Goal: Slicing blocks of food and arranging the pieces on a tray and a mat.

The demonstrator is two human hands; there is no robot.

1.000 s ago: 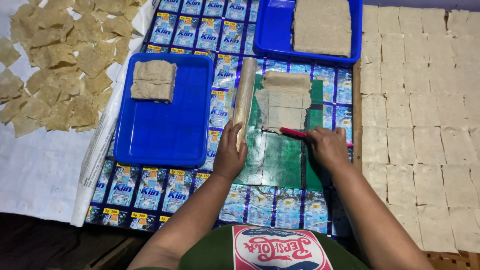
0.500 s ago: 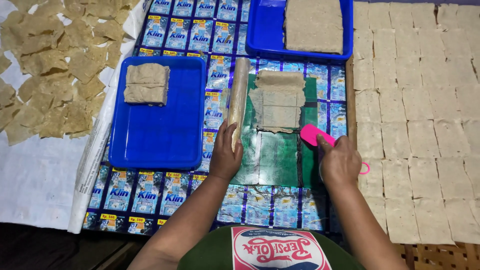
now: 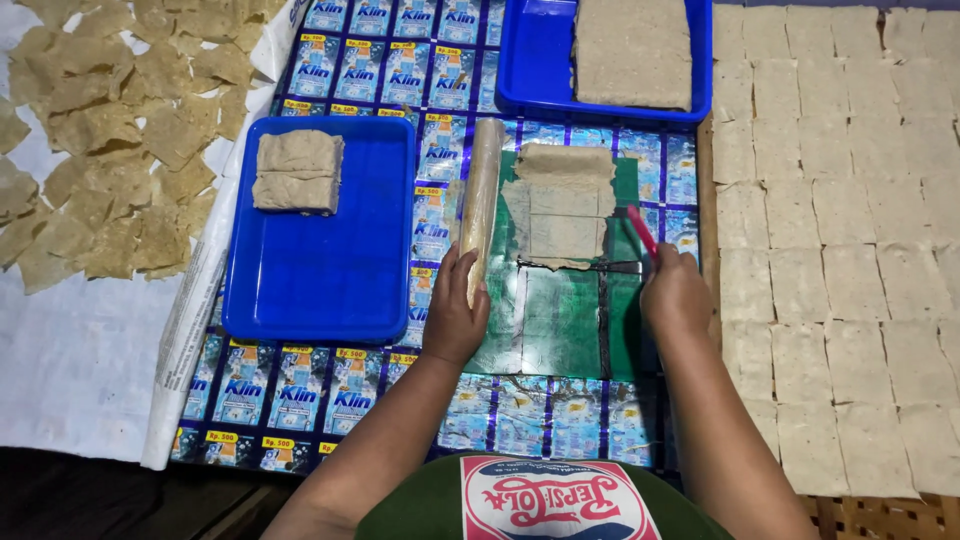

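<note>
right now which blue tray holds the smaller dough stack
The near blue tray, left of the left hand; its dough stack fills only one corner.

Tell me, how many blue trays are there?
2. One blue tray lies left of the left hand, holding folded dough; the other tray, cut off at the top edge, holds a large slab.
</note>
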